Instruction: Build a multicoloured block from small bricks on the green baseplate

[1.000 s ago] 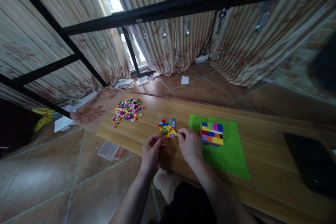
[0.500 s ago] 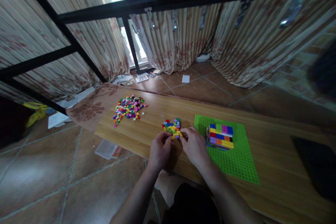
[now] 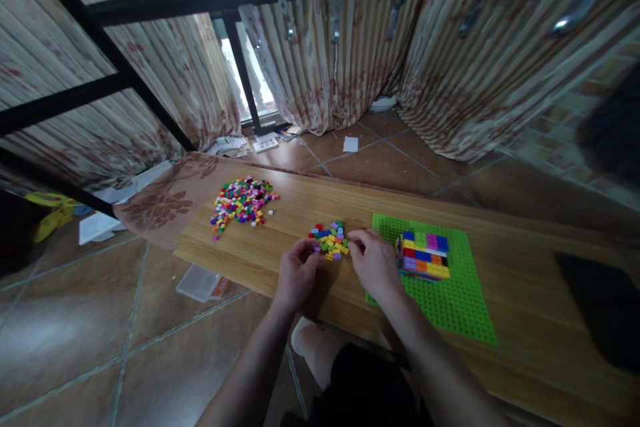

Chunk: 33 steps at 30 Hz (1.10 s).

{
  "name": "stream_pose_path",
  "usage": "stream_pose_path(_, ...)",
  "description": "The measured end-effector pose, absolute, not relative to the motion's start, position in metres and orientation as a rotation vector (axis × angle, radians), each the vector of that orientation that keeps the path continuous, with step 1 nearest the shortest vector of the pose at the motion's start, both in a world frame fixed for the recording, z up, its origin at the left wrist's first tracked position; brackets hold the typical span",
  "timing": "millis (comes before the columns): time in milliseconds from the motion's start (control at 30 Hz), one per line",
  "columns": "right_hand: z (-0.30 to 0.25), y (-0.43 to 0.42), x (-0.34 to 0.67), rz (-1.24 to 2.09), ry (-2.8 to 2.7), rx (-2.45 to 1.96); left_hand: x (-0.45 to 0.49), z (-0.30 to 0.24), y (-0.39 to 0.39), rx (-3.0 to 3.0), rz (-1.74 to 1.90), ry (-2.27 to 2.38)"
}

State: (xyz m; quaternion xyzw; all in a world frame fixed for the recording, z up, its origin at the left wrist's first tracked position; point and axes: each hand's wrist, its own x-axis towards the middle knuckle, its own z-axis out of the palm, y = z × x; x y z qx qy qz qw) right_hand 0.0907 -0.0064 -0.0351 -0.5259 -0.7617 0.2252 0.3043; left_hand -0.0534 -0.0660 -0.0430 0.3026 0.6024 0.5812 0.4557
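My left hand (image 3: 296,272) is at the near left side of a small pile of toy building bricks (image 3: 330,240), its fingers curved with a gap between thumb and forefinger. A purple brick (image 3: 317,249) lies by those fingertips. On the pile's other side my right hand (image 3: 374,261) rests with bent fingers, thumb and forefinger slightly apart and nothing visible between them. Just right of it, a multicoloured block of stacked bricks (image 3: 424,256) stands on a green baseplate (image 3: 463,307). The right hand overlaps the plate's left edge.
A larger heap of mixed small bricks (image 3: 243,201) lies on the left of the wooden table (image 3: 310,197). A dark flat object (image 3: 595,307) is at the right end. On the floor are a clear plastic box (image 3: 197,282) and papers (image 3: 351,144). A black metal frame (image 3: 165,3) crosses above.
My hands have moved slightly apart, the left one leftward and the right one off the bricks' edge. The view has shifted a little. The stacked block looks unchanged.
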Motion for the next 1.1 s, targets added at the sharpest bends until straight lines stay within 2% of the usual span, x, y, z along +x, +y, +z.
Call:
stream_pose_path(167, -0.014, -0.024, 0.092, 0.612, -1.901, -1.175, -0.05, -0.038, -0.068, 0.858, 1.484, 1.478)
stream_pose_path(267, 0.006, -0.031, 0.11, 0.512, -1.734, -1.035, -0.042, -0.03, -0.061, 0.984, 1.489, 1.438)
stream_pose_path(367, 0.018, -0.023, 0.142, 0.395, -1.416, -1.118, -0.025, -0.019, -0.044, 1.209, 1.44, 1.425)
stream_pose_path(533, 0.014, 0.005, 0.18, 0.475, -0.898, -1.246, 0.013, -0.003, -0.009, 1.642, 1.3, 1.441)
stream_pose_path(733, 0.008, 0.011, 0.185, 0.559, -0.859, -1.203, 0.033, -0.003, 0.013, 1.907, 1.099, 1.448)
stream_pose_path(1100, 0.002, 0.016, 0.191, 0.623, -0.842, -1.209, 0.04, 0.004, 0.022, 1.983, 0.957, 1.422)
